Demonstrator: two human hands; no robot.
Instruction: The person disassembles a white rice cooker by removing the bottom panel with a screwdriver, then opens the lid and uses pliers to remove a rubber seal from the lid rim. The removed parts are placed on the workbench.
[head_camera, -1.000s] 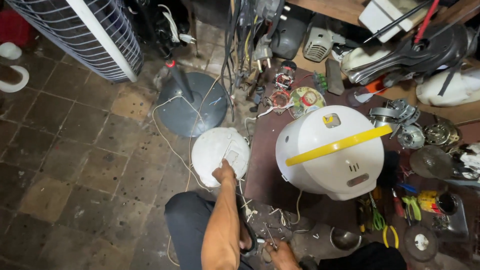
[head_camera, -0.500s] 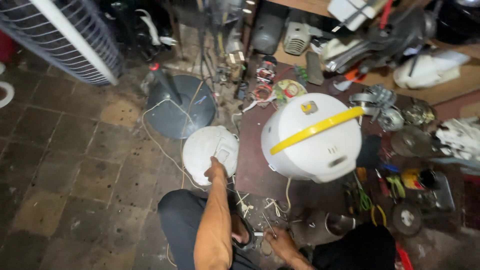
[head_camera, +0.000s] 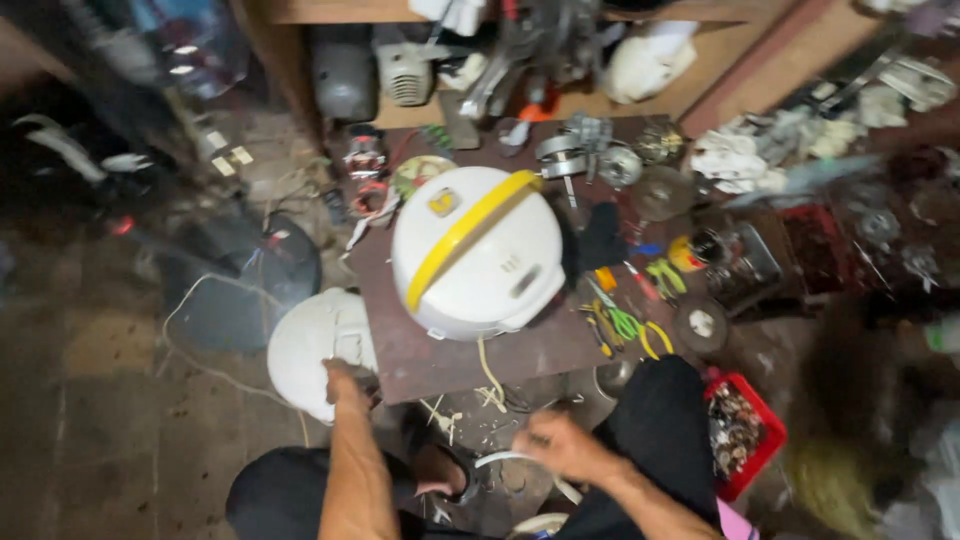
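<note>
My left hand (head_camera: 345, 385) rests on the near edge of a white round cover (head_camera: 310, 345) lying on the floor beside a low brown board (head_camera: 440, 355). My right hand (head_camera: 555, 445) is low between my knees, fingers curled over a thin white ring or cord (head_camera: 500, 462); its grip is blurred. A white rice cooker with a yellow handle (head_camera: 475, 250) stands on the board ahead of both hands.
Green and yellow pliers and screwdrivers (head_camera: 625, 320) lie right of the cooker. A red tray of small parts (head_camera: 745, 430) sits by my right knee. A dark round fan base (head_camera: 245, 285) is at the left. Motors and metal parts crowd the shelf (head_camera: 560, 110) behind.
The view swung right and blurred, putting the cooker near centre. My left hand stays on the white cover. My right hand has risen into view between my knees.
</note>
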